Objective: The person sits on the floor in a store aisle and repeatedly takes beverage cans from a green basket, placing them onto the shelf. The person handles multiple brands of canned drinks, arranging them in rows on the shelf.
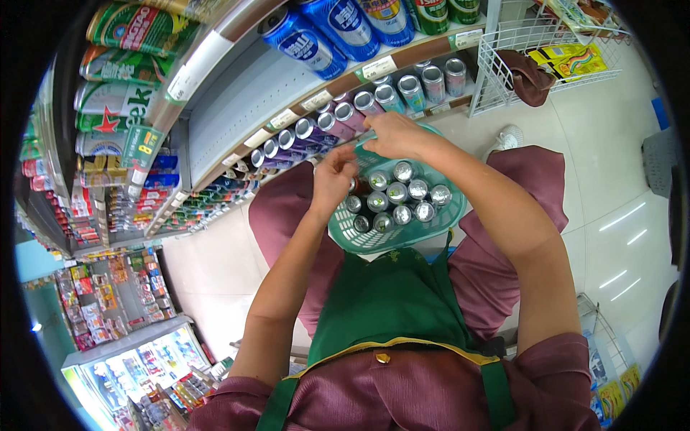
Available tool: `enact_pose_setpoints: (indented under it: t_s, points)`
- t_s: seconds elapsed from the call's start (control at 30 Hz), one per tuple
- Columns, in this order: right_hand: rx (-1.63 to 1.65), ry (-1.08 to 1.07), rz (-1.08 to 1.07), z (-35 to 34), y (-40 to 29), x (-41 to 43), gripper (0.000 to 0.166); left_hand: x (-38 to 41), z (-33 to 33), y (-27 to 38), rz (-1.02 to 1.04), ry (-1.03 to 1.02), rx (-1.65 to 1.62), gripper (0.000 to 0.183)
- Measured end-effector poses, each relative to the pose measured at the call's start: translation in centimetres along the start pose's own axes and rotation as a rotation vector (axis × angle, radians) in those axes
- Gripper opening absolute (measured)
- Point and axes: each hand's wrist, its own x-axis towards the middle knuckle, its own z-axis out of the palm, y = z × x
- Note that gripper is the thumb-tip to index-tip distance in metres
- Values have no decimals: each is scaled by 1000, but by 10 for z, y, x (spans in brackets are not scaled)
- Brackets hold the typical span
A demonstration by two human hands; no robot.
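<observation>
A green plastic basket (396, 245) sits between the person's knees, holding several upright drink cans (397, 192) with silver tops. My left hand (335, 175) is over the basket's left side, fingers curled, next to a reddish-brown can; whether it touches anything is hidden. My right hand (395, 134) reaches over the basket's far rim to the bottom shelf, its fingertips close to the pink cans (349, 116); whether they touch one cannot be told. Purple cans (305, 129) stand in a row to the left, and light-blue cans (389, 97) to the right.
Above the low cans runs a shelf edge with price tags (318, 101), bearing large blue beer cans (307, 46). A white wire rack (488, 70) holds yellow packets (574, 60) and a brown cloth item. More stocked shelves stand at left. A grey basket (659, 161) is at the far right.
</observation>
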Motion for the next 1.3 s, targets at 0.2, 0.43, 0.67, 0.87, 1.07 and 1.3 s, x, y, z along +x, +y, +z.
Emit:
enact_pose_setpoints:
  t_s: [0.2, 0.43, 0.67, 0.87, 1.07, 1.3]
  points:
    - [-84, -238, 29, 56, 14, -11, 48, -22, 13, -76, -188, -260, 112, 31]
    - [-323, -584, 171, 113, 70, -23, 27, -34, 16, -82, -275, -387, 432, 39]
    - [-425, -549, 251, 131, 123, -29, 28, -14, 10, -88, -268, -170, 160, 37]
    - [-487, -513, 264, 138, 130, -48, 20, -10, -1, -61, -477, -11, -425, 31]
    - [-491, -471, 244, 166, 157, -68, 41, -9, -11, -56, -445, 135, -670, 26]
    - [-505, -419, 195, 174, 154, -74, 68, -11, -21, -52, -459, 138, -658, 27]
